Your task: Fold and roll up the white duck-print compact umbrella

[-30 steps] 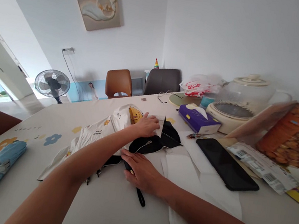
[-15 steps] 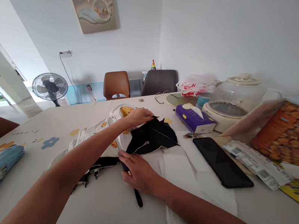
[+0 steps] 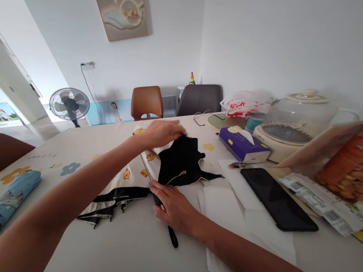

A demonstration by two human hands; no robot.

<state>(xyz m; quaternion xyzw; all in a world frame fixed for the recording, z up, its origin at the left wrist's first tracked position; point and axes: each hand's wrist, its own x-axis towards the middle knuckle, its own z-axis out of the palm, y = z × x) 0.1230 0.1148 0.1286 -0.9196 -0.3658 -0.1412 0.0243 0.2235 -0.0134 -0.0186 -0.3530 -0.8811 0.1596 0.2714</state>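
Note:
A folding umbrella [image 3: 181,159] lies collapsed on the table, its canopy loose. The outside is white with yellow cartoon figures and the lining is black. My left hand [image 3: 164,133] is closed on the far edge of the canopy, fingertips pinching the fabric. Closer to me, my right hand [image 3: 173,206] wraps round the umbrella's dark handle, most of which it hides. A black wrist strap [image 3: 173,237] trails from under that hand. Rib tips stick out along the canopy's near left edge.
A folded blue umbrella [image 3: 1,208] lies at the left. To the right are white paper sheets [image 3: 222,225], a black phone [image 3: 278,199], a purple tissue box [image 3: 243,146], a glass kettle [image 3: 294,121] and a snack bag [image 3: 359,164]. Eyeglasses [image 3: 201,118] rest farther back.
My left hand has moved slightly up and away, drawing the canopy fabric with it. The black lining has shifted shape. My right hand stays on the handle; the view has swung a little left.

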